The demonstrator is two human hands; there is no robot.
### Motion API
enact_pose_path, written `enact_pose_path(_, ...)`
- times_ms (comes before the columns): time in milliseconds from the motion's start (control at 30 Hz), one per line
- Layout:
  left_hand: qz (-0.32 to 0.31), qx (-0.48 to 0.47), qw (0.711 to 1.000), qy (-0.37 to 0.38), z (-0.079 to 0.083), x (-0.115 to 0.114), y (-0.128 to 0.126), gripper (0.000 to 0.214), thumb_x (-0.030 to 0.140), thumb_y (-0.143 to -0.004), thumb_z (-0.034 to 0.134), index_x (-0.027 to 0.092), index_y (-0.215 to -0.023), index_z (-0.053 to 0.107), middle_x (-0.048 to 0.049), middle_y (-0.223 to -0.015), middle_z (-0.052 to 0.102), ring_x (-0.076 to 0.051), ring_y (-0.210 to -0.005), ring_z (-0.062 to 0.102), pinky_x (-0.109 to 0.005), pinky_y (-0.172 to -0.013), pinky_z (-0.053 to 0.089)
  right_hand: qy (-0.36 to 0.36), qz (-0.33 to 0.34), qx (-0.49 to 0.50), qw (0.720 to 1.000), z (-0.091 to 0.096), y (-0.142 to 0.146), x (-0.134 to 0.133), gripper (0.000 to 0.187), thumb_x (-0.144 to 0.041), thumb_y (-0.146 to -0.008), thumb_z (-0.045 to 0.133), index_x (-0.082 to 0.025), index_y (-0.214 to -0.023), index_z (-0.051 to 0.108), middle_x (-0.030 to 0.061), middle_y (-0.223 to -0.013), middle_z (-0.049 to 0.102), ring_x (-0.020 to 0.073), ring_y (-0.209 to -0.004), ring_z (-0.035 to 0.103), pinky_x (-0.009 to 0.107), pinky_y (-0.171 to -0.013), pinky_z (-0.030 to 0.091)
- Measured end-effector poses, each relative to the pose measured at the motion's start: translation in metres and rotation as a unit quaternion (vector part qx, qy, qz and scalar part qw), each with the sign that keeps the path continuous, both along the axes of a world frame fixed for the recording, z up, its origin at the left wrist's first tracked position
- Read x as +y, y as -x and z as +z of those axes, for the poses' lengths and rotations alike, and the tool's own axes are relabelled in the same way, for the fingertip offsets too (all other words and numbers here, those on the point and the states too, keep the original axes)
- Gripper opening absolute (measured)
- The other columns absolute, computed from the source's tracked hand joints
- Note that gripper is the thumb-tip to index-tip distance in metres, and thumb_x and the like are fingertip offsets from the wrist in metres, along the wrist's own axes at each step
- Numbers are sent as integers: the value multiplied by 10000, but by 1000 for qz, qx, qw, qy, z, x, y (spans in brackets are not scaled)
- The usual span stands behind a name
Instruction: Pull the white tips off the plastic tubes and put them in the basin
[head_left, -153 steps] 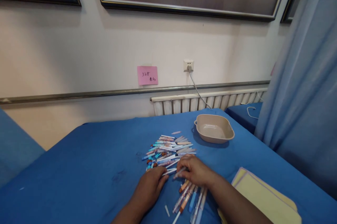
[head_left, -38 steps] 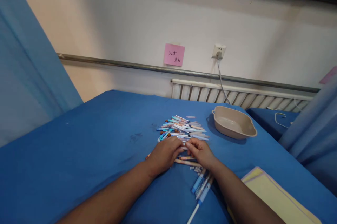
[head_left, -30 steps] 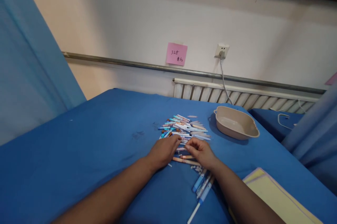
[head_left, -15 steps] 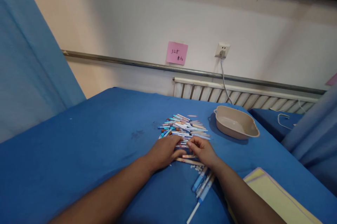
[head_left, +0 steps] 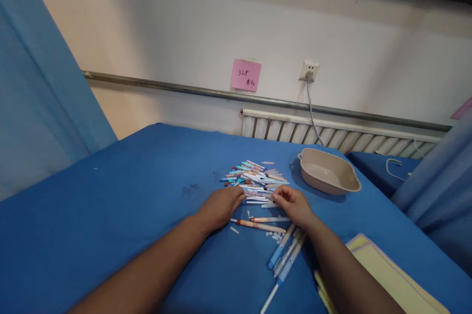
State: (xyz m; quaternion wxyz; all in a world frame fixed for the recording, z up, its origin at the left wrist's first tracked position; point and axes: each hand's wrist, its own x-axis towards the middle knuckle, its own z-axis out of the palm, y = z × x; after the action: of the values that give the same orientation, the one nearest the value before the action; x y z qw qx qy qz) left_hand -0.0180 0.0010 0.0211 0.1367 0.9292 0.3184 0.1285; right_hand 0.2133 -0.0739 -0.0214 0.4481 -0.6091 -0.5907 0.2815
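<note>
A heap of pens and slim white tubes (head_left: 254, 176) lies on the blue-covered surface, with turquoise, brown and pale parts. My left hand (head_left: 221, 205) is at the heap's left front edge, fingers closed together; what is in them is hidden. Across from it, my right hand (head_left: 295, 206) pinches thumb and forefinger at the right ends of the pens. Nearer me lie an orange pen (head_left: 260, 226) with a white tip and a similar pen (head_left: 271, 219) above it. Small white pieces (head_left: 275, 236) are scattered beside them. Blue-ended pens (head_left: 285, 260) lie under my right wrist.
A beige basin (head_left: 328, 171) stands right of the heap. Yellow cloth or paper (head_left: 391, 270) lies by my right forearm. Behind the blue cover (head_left: 129, 196) are a radiator (head_left: 280, 127), a wall rail and a plugged-in socket (head_left: 309, 71). Blue curtains hang at both sides.
My hands have moved apart, left hand to the left and right hand to the right. More of the orange pens and small white pieces between them now shows.
</note>
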Motion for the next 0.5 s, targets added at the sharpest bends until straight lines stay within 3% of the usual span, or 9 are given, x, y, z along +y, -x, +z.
enact_pose_path(200, -44, -18, 998, 30, 0, -2, 1, 232, 345, -921, 388, 202, -920, 571, -48, -938, 598, -184, -860, 540, -268, -750, 403, 23, -101, -133, 986, 2, -15, -2, 210, -350, -812, 479, -196, -813, 622, 23, -720, 643, 178, -674, 560, 276, -618, 380)
enact_pose_path(333, -65, -16, 997, 28, -2, -4, 2, 219, 331, -919, 395, 209, -918, 577, -44, -929, 585, -185, -874, 531, -281, -790, 399, 12, -160, -166, 973, 8, -18, -3, 216, -349, -822, 458, -208, -787, 618, 38, -739, 644, 193, -692, 567, 284, -614, 366)
enact_pose_path(400, -67, -18, 997, 27, -3, -4, 2, 202, 316, -913, 408, 209, -896, 579, -43, -914, 582, -184, -868, 530, -280, -787, 398, 3, -140, -149, 979, 10, -15, -4, 205, -350, -815, 472, -210, -781, 617, 34, -741, 641, 190, -691, 564, 278, -613, 369)
enact_pose_path(500, -61, -13, 998, 23, -3, -6, 0, 158, 286, -893, 442, 206, -866, 575, -40, -897, 582, -184, -854, 534, -276, -764, 398, -8, -46, -77, 996, 10, -3, -5, 199, -351, -811, 491, -197, -788, 615, 20, -730, 630, 168, -675, 551, 259, -620, 391)
